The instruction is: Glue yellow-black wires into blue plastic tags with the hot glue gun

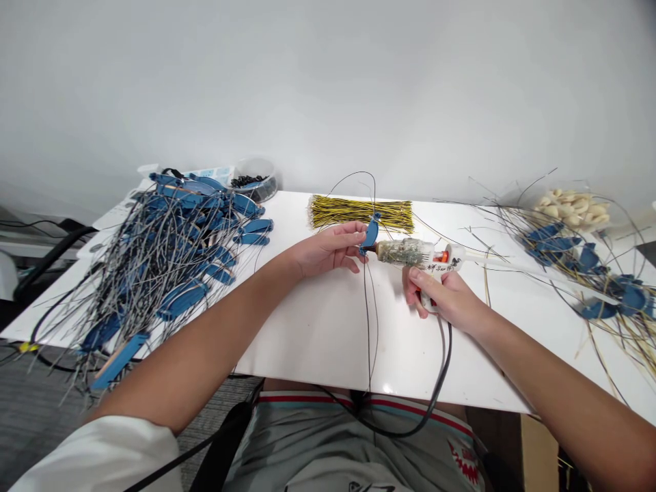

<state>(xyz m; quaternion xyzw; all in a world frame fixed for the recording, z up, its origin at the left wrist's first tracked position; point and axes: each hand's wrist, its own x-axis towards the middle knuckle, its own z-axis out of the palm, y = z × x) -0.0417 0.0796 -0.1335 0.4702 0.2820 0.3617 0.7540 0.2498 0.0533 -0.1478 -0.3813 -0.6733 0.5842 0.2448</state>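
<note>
In the head view, the left hand (331,249) rested near the middle of the white tabletop (318,335), its fingers (353,240) pinched narrow on a small blue leaf piece (370,234) with thin dark wires (367,307) trailing from it toward the near edge and looping up toward the far edge. The right hand (443,297) lay just to the right of it, fingers wrapped closed around the handle of a white glue gun (423,254) (its barrel crusted with old glue), whose nozzle pointed left and met the blue leaf piece. The gun's black cord (445,372) dropped over the near edge into the person's lap.

Behind the hands, by the far edge, lay a flat bundle of yellow-and-black wires (361,212). Toward the left edge a large heap of blue leaf pieces on grey stems (164,266) spread out, some stems hanging past the near-left corner. At the far-left corner stood a clear tub of small black bits (255,180). At the right edge lay another tangle of blue pieces and stems (589,273), and beyond it, at the far-right corner, a clear container of pale shell-like pieces (571,207).
</note>
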